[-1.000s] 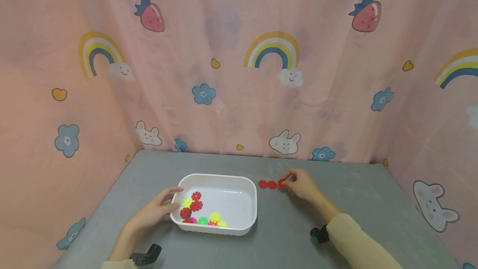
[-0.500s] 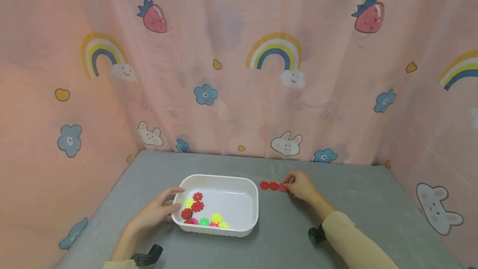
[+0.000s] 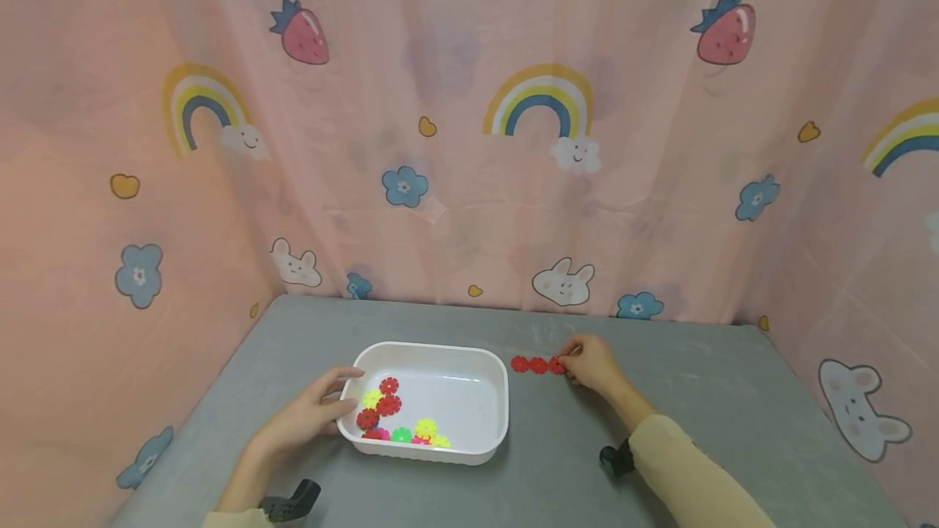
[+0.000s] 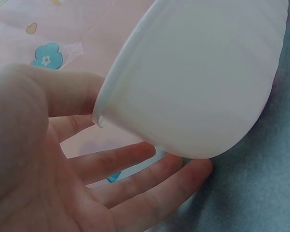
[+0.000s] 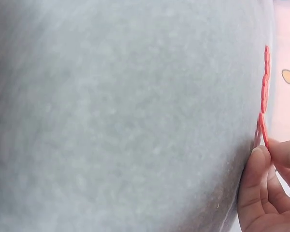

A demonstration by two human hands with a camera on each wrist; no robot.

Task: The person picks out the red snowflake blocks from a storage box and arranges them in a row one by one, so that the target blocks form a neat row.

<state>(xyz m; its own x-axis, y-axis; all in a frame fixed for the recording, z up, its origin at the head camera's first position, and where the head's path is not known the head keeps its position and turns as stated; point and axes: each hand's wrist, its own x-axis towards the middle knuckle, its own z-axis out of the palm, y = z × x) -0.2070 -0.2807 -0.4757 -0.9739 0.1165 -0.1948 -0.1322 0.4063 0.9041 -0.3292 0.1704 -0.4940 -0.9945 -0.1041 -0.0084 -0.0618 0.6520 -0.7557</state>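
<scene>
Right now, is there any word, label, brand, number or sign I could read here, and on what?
None readable in any view.
White tray: no lettering shows.
Pink curtain: drawings only, such as rainbows and strawberries.
Red discs, black wrist devices: too small to tell.

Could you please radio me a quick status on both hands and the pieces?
Left hand holding white tray at its left end. Right hand pinching tilted red piece. Two other red pieces lined up beside it. No obstruction visible.
</scene>
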